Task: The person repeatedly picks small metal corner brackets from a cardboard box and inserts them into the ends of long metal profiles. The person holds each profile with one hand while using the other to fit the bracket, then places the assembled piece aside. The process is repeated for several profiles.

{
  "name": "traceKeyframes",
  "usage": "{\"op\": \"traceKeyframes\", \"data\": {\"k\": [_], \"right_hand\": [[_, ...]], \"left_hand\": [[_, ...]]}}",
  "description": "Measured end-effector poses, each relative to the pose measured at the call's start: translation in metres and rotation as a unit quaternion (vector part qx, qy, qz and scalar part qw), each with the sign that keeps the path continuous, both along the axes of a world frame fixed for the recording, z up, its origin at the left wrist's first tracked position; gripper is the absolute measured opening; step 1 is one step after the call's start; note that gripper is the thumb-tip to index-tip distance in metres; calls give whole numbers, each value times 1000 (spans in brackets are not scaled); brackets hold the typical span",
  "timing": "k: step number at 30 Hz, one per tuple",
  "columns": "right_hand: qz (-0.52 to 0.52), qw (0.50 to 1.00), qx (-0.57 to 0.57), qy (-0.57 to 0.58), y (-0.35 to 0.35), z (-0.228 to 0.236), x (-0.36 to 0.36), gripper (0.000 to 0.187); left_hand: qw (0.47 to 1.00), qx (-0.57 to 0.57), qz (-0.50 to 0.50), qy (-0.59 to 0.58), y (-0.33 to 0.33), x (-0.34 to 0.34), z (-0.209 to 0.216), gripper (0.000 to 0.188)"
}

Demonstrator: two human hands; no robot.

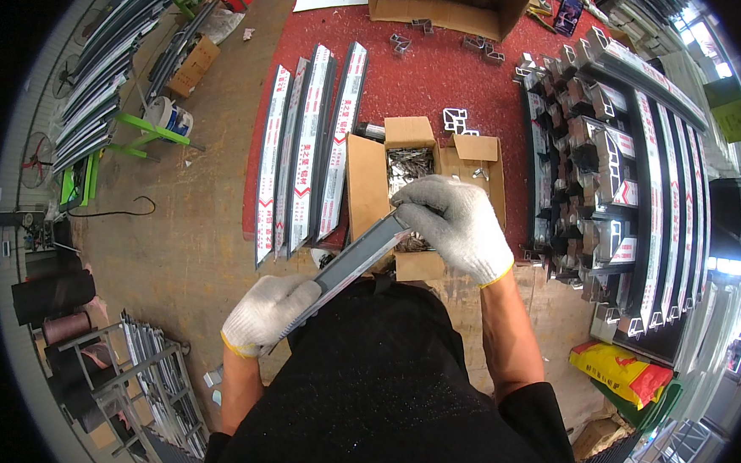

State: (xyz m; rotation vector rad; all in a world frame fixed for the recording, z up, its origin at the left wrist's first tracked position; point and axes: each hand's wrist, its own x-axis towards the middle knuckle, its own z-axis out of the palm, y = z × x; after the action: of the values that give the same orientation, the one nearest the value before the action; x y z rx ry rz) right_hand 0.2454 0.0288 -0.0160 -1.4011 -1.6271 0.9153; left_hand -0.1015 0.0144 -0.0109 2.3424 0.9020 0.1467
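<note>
Slanting up in front of my body is a short dark-grey aluminium profile (359, 258) with a pale film strip along one side. My left hand (270, 312), in a white knitted glove, wraps round its lower end. At the upper end, the gloved fingers of my right hand (457, 227) are closed against the profile's tip; any small part between them is hidden. Just beyond and partly under the right hand stands an open cardboard box (368, 180) of small shiny metal pieces (409, 162). A few more pieces lie on the box's right flap (481, 172).
Several film-wrapped profiles (307, 155) lie left of the box on the red tabletop (396, 84). A stack of cut profiles (599, 169) fills the right side. Behind stands a larger carton (447, 11), with loose profile offcuts (483, 47) before it. A metal rack (145, 379) stands lower left.
</note>
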Motion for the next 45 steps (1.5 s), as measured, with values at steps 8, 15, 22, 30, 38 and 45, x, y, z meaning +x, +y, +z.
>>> {"op": "traceKeyframes", "data": {"k": [8,15,22,30,38,45], "right_hand": [[47,998,-19,-27,-2,-5,7,16],[5,996,54,-68,-18,-1,-4,26],[-142,982,-2,-127,-28,9,-24,24],[-134,959,156,-197,-24,-3,-42,13],[-199,966,75,-150,51,-27,19,39],[-1,867,-202,-455,191,-99,86,43]], "left_hand": [[999,28,-34,31,-1,0,1,20],[949,-220,201,103,-2,29,28,26],[952,-200,220,77,-2,48,40,34],[971,-141,182,70,1,38,24,35],[984,-56,170,5,0,18,13,35],[934,-161,318,0,-7,14,27,35]]}}
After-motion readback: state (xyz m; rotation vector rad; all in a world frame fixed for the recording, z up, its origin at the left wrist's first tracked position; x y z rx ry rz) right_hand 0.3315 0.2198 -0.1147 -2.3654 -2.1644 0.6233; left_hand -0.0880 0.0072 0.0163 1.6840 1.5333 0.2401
